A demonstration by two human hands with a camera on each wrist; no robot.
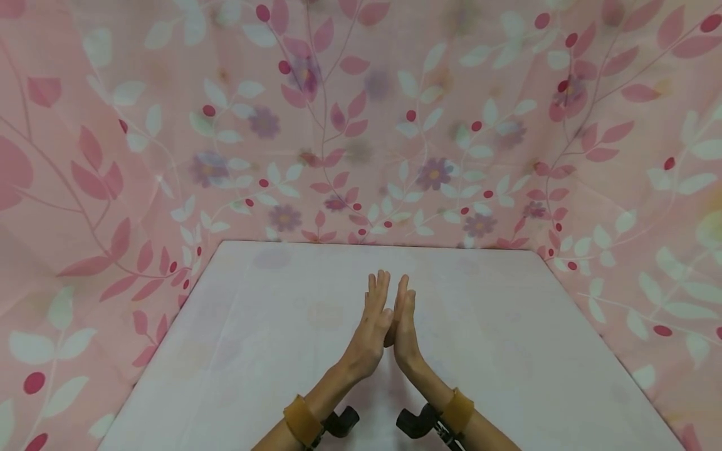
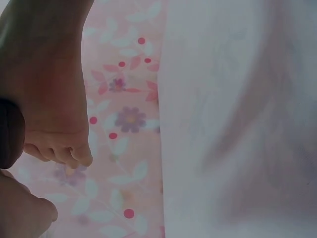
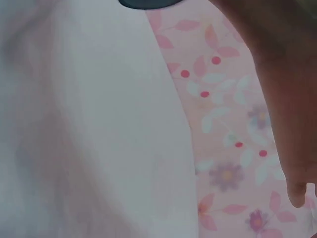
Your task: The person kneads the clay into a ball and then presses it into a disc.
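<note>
In the head view the left hand (image 1: 368,338) and the right hand (image 1: 406,332) are raised over the table, palms facing each other, fingers extended upward and away. They are close together near the thumbs; whether they touch, I cannot tell. Neither hand holds a thing. In the left wrist view, the left hand (image 2: 54,99) fills the upper left, its fingers pointing down the frame, with part of the other hand (image 2: 22,210) below it. The right wrist view has the right hand (image 3: 292,109) along its right side, the fingers partly cut off.
A white table (image 1: 271,313) lies under both hands. Pink cloth (image 1: 350,125) with leaves and flowers hangs behind it and at both sides. Each wrist wears a tan band with a black camera mount, the left band (image 1: 303,421) and the right band (image 1: 458,410).
</note>
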